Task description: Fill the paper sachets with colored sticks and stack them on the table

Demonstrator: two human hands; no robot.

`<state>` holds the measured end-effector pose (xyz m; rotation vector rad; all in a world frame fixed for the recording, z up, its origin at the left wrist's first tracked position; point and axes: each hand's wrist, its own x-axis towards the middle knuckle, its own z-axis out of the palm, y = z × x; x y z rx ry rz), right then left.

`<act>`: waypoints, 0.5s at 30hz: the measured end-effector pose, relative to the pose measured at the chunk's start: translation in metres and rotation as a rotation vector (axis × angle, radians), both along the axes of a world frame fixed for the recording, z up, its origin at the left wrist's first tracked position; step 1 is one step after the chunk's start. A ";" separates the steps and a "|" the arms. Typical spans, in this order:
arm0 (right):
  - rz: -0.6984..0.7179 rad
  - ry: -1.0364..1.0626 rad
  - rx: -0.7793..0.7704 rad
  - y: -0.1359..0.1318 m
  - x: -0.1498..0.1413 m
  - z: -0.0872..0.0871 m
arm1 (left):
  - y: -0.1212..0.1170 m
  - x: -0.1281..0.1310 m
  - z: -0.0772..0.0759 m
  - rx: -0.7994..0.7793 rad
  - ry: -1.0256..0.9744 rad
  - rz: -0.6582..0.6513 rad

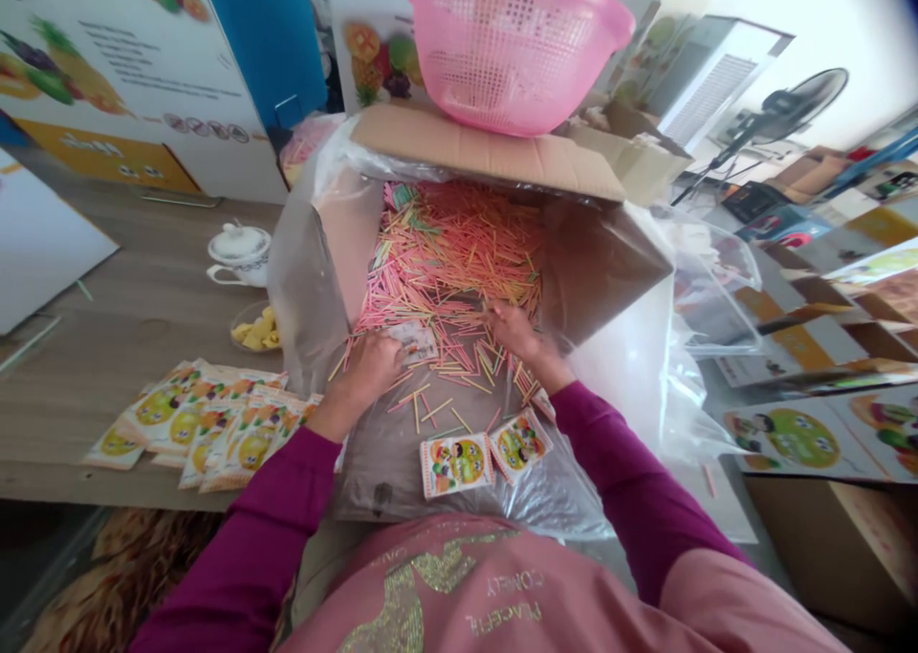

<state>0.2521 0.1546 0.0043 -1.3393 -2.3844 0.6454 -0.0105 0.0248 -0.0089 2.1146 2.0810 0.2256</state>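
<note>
A large heap of thin pink, yellow and green sticks [466, 242] fills the back of an open cardboard box lined with clear plastic, and loose ones spill forward. My left hand [377, 359] is closed on the edge of a small printed packet [417, 341], its pale side up, at the front of the heap. To the right, my right hand [514, 331] reaches into the sticks with its fingers drawn together on some of them; the fingertips are partly hidden. Two small fruit-printed packets, a left one [457, 464] and a right one [520, 445], lie nearer my body.
Several larger fruit-printed pouches [215, 419] overlap on the table at left. Behind them stand a bowl of yellow pieces [256, 330] and a lidded white cup [242, 251]. A pink basket [520, 51] rests behind the box flap [488, 151]. Cartons [789, 347] fill the right side.
</note>
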 end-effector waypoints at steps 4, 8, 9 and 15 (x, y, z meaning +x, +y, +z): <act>-0.194 1.000 -0.572 -0.005 0.001 -0.002 | -0.002 -0.003 -0.003 -0.004 -0.039 -0.040; -0.192 1.173 -0.772 -0.011 -0.009 0.002 | -0.005 -0.006 -0.006 -0.001 -0.073 -0.046; -0.187 1.198 -0.813 -0.012 -0.012 0.003 | -0.006 -0.007 -0.007 0.002 -0.070 -0.047; -0.158 1.089 -0.628 -0.014 -0.028 0.002 | -0.004 -0.011 -0.013 0.055 -0.134 0.005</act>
